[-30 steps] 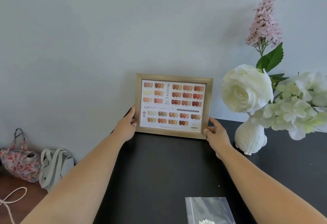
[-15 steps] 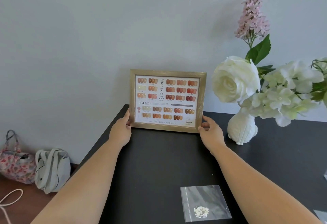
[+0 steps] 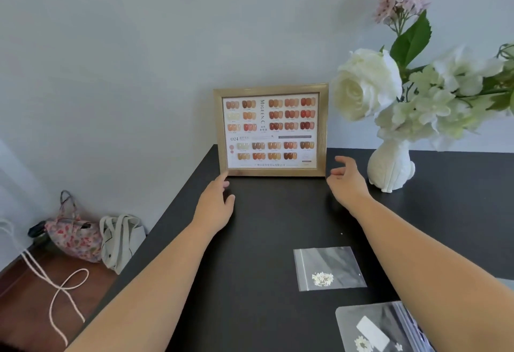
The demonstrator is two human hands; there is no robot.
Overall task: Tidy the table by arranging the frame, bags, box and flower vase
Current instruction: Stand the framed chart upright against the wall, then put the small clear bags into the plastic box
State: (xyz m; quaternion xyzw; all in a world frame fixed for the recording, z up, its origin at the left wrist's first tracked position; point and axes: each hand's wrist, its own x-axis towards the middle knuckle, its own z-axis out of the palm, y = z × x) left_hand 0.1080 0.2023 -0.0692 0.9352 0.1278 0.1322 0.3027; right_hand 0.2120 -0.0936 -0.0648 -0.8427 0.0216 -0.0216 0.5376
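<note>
- Released since half a second ago: gold-framed rectangular nail-colour chart (image 3: 271,130), upright at table's 12 o'clock, against wall.
- Left hand (image 3: 215,204) fingers open, fingertip near frame corner; right hand (image 3: 346,182) open, apart.
- Frame judged placed; clear plastic bags (image 3: 329,268) at 5 o'clock pending.

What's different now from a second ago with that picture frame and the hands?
Both hands have let go of the frame. The right hand has drawn back, open and clear; the left hand is open, fingertips near its lower corner. The frame stands upright against the wall; the vase hasn't moved.
</note>
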